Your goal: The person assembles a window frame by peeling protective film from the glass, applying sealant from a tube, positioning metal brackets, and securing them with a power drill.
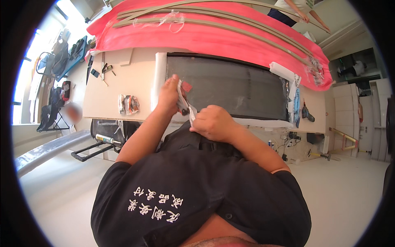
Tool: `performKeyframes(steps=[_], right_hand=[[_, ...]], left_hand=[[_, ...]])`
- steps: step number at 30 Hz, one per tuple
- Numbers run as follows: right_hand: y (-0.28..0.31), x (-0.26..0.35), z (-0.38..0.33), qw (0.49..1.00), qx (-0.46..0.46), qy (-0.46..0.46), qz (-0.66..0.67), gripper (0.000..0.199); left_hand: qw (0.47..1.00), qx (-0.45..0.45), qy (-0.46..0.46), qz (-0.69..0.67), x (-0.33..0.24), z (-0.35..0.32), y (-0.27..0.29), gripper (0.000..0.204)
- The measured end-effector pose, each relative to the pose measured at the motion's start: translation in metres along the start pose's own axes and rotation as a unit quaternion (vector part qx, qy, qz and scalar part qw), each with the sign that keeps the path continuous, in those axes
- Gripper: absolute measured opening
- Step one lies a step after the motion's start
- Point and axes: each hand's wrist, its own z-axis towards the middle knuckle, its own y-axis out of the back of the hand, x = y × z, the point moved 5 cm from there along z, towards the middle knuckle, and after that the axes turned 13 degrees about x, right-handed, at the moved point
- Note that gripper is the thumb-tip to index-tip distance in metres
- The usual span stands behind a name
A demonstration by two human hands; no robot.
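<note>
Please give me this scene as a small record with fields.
Left grip: closed on a thin white, red and dark object, kind unclear
Right grip: pinching a limp white strip
Centre: large dark-grey rectangular panel, white padding along its edges
Left of panel: crumpled orange-and-white plastic packet
Right of panel: dark pistol-shaped power tool
Far side: long beige strips on a pink sheet
Other person: upper right, partly in view

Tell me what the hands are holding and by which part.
Seemingly a crumpled whitish packet with red on it: the left hand grips its left side, the right hand pinches its white near end. Its exact kind is unclear.
</note>
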Motion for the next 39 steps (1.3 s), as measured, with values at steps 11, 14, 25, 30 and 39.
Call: performKeyframes(steps=[11, 14, 25, 30, 39], right_hand=[[-0.039, -0.092, -0.105, 0.913, 0.176, -0.36, 0.078, 0.011], [-0.04, -0.093, -0.098, 0.947, 0.128, -0.29, 0.056, 0.015], [-0.046, -0.057, -0.028, 0.59, -0.044, -0.236, 0.77, 0.031], [-0.039, -0.067, -0.038, 0.668, -0.14, -0.227, 0.694, 0.029], [-0.04, -0.069, -0.046, 0.724, -0.187, -0.195, 0.634, 0.031]], left_hand=[[0.964, 0.077, -0.027, -0.252, -0.045, 0.0, 0.004, 0.039], [0.957, 0.145, -0.019, -0.25, -0.043, 0.001, -0.028, 0.041], [0.936, 0.245, 0.012, -0.252, -0.018, 0.008, -0.077, 0.055], [0.948, 0.181, 0.057, -0.257, -0.008, -0.022, -0.075, 0.073], [0.912, 0.315, 0.0, -0.264, -0.012, -0.046, -0.07, 0.066]])
